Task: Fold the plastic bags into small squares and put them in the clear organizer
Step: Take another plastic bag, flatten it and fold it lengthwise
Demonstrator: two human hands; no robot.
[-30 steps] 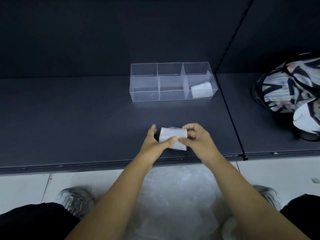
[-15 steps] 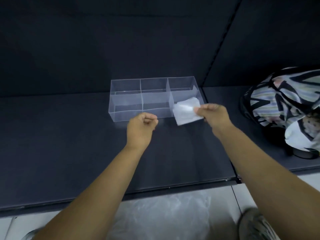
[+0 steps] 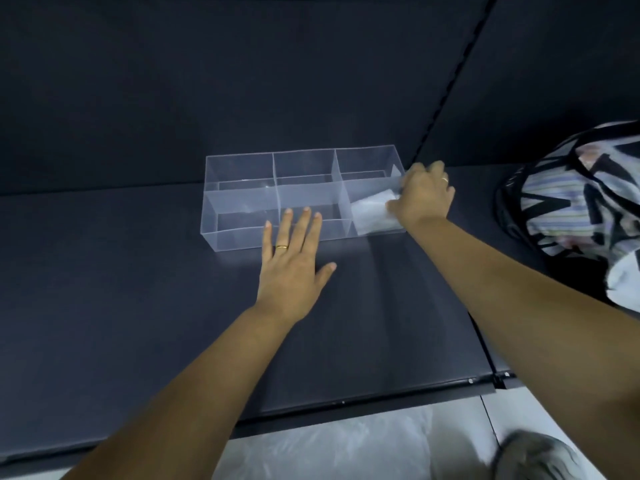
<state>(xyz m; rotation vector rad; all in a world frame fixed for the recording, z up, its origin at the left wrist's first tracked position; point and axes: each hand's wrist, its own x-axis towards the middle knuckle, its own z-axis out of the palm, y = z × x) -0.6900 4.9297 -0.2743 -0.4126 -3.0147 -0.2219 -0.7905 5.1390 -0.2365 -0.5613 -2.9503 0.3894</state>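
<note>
The clear organizer (image 3: 242, 188) with three compartments stands at the back of the dark shelf (image 3: 138, 306). My right hand (image 3: 424, 199) reaches down into its right compartment, fingers curled, and pinches a white folded plastic bag (image 3: 372, 211) that lies inside. Whether another folded bag lies under it I cannot tell. My left hand (image 3: 291, 268) is flat on the shelf, its straight fingertips against the organizer's front wall at the middle compartment. The left and middle compartments hold nothing visible.
A black-and-white patterned bag (image 3: 571, 209) sits on the neighbouring shelf at the right. Crumpled clear plastic bags (image 3: 329, 445) lie on the pale floor below the shelf edge, next to a grey shoe (image 3: 533, 455). A dark back wall rises behind the organizer.
My right hand carried the folded bag from the shelf front into the right compartment. My left hand let go, opened from a fist and came to rest against the organizer's front.
</note>
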